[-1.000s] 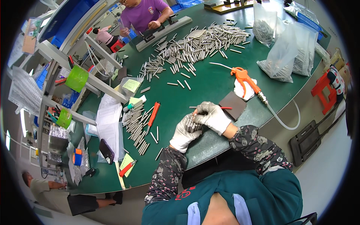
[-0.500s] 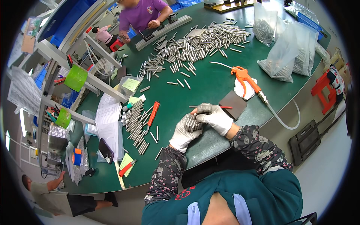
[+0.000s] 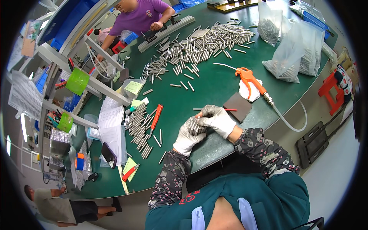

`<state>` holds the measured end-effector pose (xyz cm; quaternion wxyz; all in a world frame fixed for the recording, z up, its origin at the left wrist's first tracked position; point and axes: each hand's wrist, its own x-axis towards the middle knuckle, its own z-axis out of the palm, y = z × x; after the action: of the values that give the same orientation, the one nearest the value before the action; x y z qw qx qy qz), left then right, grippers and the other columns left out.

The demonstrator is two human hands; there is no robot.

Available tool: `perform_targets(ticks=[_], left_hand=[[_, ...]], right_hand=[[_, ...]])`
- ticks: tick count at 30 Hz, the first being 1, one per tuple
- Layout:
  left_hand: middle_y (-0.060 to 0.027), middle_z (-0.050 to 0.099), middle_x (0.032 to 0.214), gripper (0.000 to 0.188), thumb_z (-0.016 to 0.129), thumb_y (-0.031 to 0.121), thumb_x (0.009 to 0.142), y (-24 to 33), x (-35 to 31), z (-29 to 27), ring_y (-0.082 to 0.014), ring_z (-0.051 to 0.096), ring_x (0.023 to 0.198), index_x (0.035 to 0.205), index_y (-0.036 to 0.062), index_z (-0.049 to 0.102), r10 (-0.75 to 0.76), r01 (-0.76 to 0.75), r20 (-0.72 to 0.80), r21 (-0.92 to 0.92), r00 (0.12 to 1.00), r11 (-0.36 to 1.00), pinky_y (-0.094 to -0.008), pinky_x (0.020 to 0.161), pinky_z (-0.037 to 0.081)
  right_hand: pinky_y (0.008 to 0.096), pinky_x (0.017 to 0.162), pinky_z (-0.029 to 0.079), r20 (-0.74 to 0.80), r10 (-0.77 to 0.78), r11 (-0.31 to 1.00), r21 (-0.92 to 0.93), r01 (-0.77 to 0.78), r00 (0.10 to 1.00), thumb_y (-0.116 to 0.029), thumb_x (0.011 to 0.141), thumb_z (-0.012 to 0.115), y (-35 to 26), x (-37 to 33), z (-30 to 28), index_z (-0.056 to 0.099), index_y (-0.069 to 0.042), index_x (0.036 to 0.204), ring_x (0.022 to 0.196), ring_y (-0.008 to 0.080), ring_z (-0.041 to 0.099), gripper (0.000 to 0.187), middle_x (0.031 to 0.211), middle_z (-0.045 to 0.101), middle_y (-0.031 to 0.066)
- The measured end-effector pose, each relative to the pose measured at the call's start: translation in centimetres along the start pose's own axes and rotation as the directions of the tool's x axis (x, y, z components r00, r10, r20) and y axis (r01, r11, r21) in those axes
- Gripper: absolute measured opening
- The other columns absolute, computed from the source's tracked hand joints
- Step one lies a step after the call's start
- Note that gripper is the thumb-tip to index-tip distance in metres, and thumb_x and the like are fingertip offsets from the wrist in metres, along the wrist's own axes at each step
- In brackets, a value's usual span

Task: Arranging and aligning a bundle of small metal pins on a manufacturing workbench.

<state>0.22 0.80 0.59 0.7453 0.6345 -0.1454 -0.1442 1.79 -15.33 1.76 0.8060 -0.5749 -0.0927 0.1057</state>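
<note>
Little has changed over the last second: both gloved hands stay together at the near table edge, the left hand [image 3: 186, 137] cupped around a bundle of rods [image 3: 195, 125] stood on end, the right hand [image 3: 217, 119] closed over its top, so the gathering goes on. A red pen [image 3: 156, 116] lies left of the hands, an orange air gun [image 3: 251, 79] beyond the right one
</note>
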Motion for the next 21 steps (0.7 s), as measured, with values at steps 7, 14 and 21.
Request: perform_targets(ticks=[7,14,21], left_hand=[[-0.0014,0.055,0.107,0.066,0.067,-0.012,0.061,-0.1,0.1,0.0,-0.0115,0.053,0.098,0.122,0.0021,0.044,-0.008,0.008,-0.003,-0.01,1.0,1.0,-0.0262,0.088,0.043],[-0.0034,0.055,0.11,0.065,0.068,-0.011,0.062,-0.4,0.2,0.0,-0.0125,0.053,0.102,0.121,0.002,0.045,-0.006,0.005,-0.011,-0.006,1.0,1.0,-0.0266,0.089,0.043],[-0.0039,0.057,0.106,0.061,0.069,-0.006,0.063,-1.2,0.4,0.3,-0.0113,0.055,0.097,0.119,0.0022,0.046,0.058,-0.051,-0.058,0.117,0.997,0.992,-0.0252,0.086,0.045]], right_hand=[[0.0238,0.076,0.045,-0.029,-0.052,0.997,-0.06,0.05,0.998,-0.004,0.072,0.07,0.3,0.2,0.1,0.059,-0.004,0.081,0.08,0.0095,0.056,0.014,0.083,0.061,0.0015],[0.0236,0.075,0.044,-0.031,-0.04,0.999,-0.026,0.039,0.999,-0.005,0.072,0.069,0.0,0.0,0.3,0.058,-0.004,0.08,0.08,0.0089,0.054,0.014,0.083,0.059,0.0002],[0.0228,0.073,0.043,-0.085,-0.157,0.934,-0.337,0.12,0.984,-0.011,0.075,0.064,-0.9,-0.2,0.8,0.059,-0.001,0.083,0.077,0.009,0.053,0.013,0.078,0.057,0.0006]])
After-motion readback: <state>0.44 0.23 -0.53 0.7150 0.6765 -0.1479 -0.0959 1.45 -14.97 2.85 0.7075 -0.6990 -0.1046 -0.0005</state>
